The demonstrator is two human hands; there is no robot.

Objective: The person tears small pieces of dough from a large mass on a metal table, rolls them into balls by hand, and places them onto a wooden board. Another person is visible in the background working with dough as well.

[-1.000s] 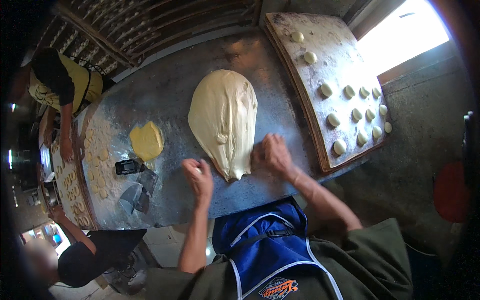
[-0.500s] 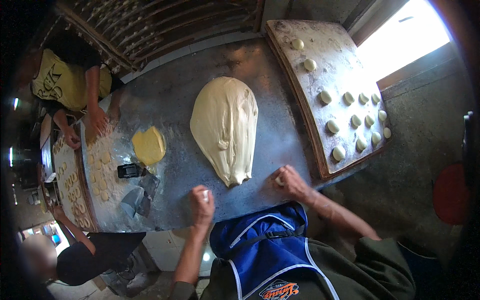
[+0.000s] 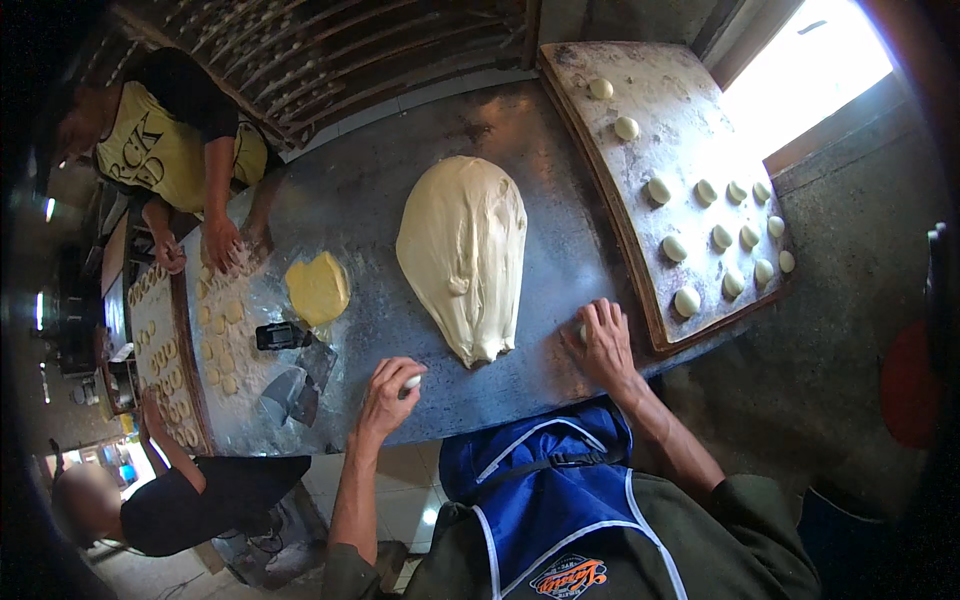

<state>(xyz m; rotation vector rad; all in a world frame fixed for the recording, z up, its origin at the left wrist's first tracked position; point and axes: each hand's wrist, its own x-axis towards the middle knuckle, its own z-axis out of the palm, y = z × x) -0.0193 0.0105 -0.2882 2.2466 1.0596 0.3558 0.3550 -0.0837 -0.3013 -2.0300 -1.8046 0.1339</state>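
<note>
A large, smooth pale mass of dough (image 3: 462,255) lies in the middle of the dark metal table, its torn narrow end toward me. Left of that end, my left hand (image 3: 380,402) curls closed around a small dough ball (image 3: 410,384), which shows at the thumb side. My right hand (image 3: 608,352) is on the tabletop to the right of the big dough. Its fingers cup another small piece of dough (image 3: 583,334), of which only an edge shows beneath them.
A floured board (image 3: 640,80) at the right holds several dough balls. Left of the big dough are a yellow flattened piece (image 3: 318,288), a black box-like object (image 3: 280,336) and clear plastic (image 3: 290,398). Two people work at the left, beside dough rings on a tray (image 3: 195,400).
My right hand has opened out from a fist into a cupped shape and shifted slightly away from me. My left hand has turned, so more of its dough ball shows. The view has shifted slightly.
</note>
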